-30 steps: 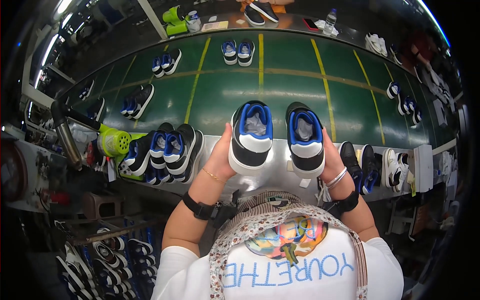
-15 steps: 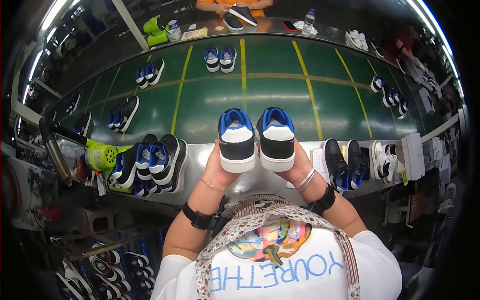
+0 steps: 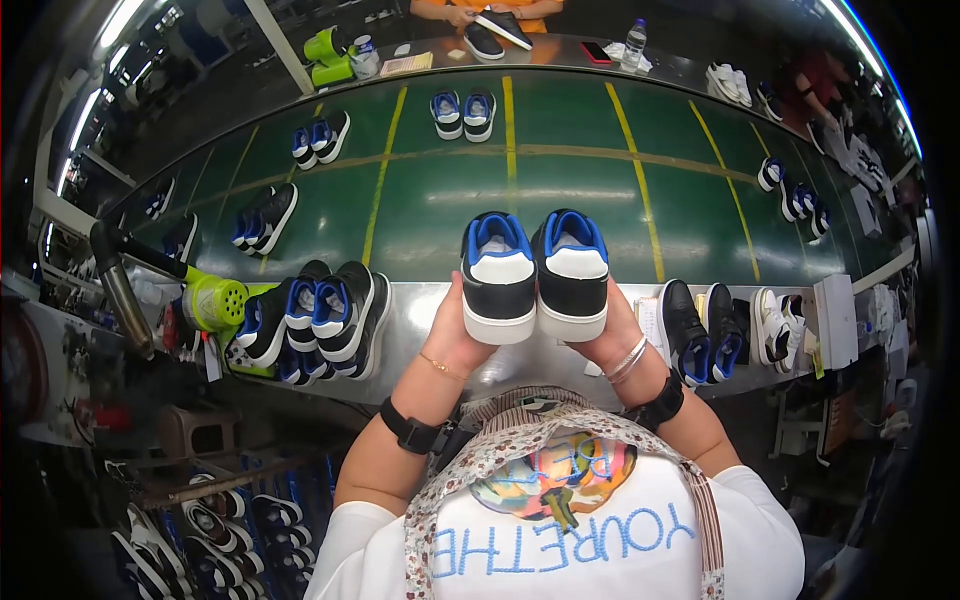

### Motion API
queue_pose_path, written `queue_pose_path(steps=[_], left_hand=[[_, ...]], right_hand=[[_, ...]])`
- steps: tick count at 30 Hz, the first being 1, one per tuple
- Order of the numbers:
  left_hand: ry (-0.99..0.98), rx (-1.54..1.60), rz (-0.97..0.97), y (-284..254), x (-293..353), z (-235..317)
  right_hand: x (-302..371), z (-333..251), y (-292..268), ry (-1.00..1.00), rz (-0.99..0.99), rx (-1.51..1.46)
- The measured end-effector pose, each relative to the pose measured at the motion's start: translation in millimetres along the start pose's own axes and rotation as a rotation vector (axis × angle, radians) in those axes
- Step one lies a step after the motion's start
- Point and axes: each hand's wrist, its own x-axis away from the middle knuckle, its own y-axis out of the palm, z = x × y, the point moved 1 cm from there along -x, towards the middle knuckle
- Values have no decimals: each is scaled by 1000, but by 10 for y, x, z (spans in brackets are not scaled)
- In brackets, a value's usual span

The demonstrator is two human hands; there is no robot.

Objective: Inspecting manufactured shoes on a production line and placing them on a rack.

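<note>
Side by side in front of me are two black-and-white sneakers with blue linings, heels facing me. My left hand (image 3: 455, 338) is closed around the outer side of the left sneaker (image 3: 499, 298). Around the right sneaker (image 3: 573, 292), my right hand (image 3: 618, 335) is closed in the same way. The sneakers' inner sides meet or nearly meet. Both are held up over the metal ledge (image 3: 430, 300) at the near edge of the green belt (image 3: 560, 240). Most fingertips are hidden behind and under the shoes.
Left on the ledge, several similar sneakers (image 3: 345, 310) are stacked beside a green blower nozzle (image 3: 215, 302). To the right stand black shoes (image 3: 685, 335), white shoes (image 3: 770, 330) and a white box (image 3: 835, 320). More pairs (image 3: 463, 115) sit on the belt. Across it, a person's hands (image 3: 462, 16) hold a shoe.
The two sneakers have come slightly closer together in my hands. My view has turned a little, so the surroundings sit farther right in the picture.
</note>
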Motion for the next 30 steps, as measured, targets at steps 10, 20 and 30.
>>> queue_pose_path(steps=[10,20,30], left_hand=[[-62,99,-183,-320,-40,107],[-78,107,-186,-216,156,217],[-42,-129,20,-21,332,308]], right_hand=[[-31,81,17,9,-87,8],[-76,232,138,-17,79,89],[-116,368,293,-60,286,194]])
